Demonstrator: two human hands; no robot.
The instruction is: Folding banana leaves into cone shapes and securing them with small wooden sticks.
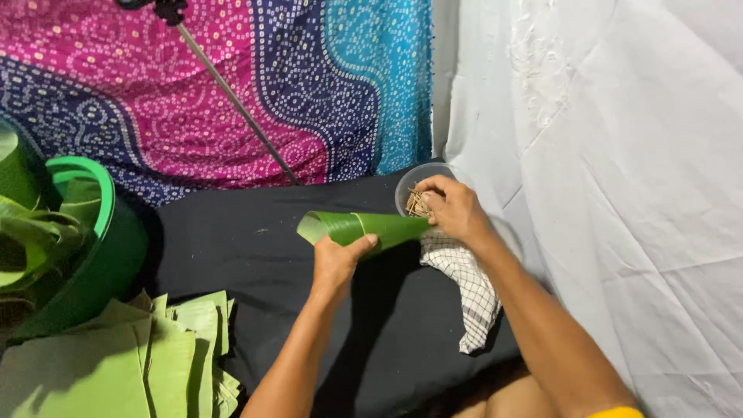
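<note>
My left hand (338,259) grips a green leaf rolled into a cone (364,227), held level above the black cloth with its wide mouth pointing left. My right hand (453,207) reaches into a small clear plastic bowl (410,179) of short thin sticks (418,205), fingers pinched among the sticks. Whether a stick is between the fingers is too small to tell. The cone's narrow tip lies just below that hand.
A checked white cloth (467,290) lies under my right forearm. Cut green leaf sheets (147,360) are stacked at lower left beside a green tub (104,248) of rolled leaves. A patterned fabric (232,85) and a white sheet (619,155) hang behind; a thin metal rod (232,101) leans across.
</note>
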